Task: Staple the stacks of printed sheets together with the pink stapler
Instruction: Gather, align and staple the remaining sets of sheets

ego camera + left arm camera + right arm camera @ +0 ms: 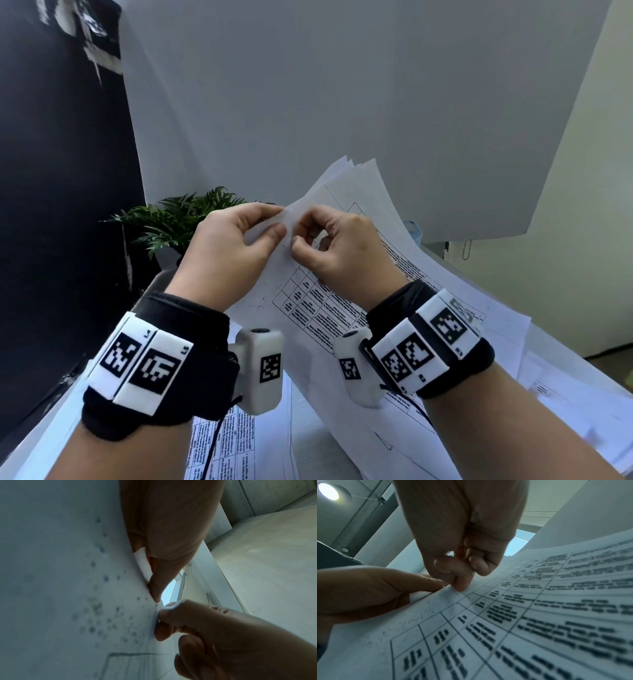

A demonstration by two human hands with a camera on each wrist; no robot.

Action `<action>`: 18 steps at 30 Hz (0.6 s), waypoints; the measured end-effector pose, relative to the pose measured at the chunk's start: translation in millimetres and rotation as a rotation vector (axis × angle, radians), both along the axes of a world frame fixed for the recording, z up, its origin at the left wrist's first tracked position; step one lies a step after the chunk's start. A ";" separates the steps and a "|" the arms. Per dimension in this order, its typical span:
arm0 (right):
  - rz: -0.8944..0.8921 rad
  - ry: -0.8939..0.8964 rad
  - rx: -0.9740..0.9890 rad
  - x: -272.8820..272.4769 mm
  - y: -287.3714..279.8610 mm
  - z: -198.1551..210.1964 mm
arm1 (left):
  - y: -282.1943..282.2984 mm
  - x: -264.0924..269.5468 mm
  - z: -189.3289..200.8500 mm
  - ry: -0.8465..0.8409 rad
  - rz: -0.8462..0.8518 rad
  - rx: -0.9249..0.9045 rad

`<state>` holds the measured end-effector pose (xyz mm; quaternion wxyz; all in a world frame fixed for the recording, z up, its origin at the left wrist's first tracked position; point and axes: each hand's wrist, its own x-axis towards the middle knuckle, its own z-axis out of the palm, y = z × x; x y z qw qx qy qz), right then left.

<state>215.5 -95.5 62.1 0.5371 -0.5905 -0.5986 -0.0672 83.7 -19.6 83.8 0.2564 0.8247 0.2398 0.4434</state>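
Loose printed sheets (236,442) lie nearest, low on the desk. Above them, both hands hold a stack of sheets (342,298) up in the air — the left hand (226,246) and right hand (346,250) each pinch its top corner, fingertips nearly touching. A potted plant (178,219) stands behind.

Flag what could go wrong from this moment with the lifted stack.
Both hands, left hand and right hand, pinch only one corner of the lifted stack, so that corner could crease or tear. Its far sheet edges are fanned apart, so any staple might bind them misaligned.
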 end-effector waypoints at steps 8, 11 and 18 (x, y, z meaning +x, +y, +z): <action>0.075 -0.010 0.140 -10.8 -0.2 -0.6 | 4.6 -4.5 0.5 0.030 -0.056 -0.027; 0.037 -0.020 0.077 -9.4 -0.4 0.5 | 8.6 -5.6 0.4 0.012 -0.049 -0.033; 0.026 0.162 -0.261 0.9 -8.8 6.2 | 10.6 -5.4 -0.2 -0.024 0.025 0.004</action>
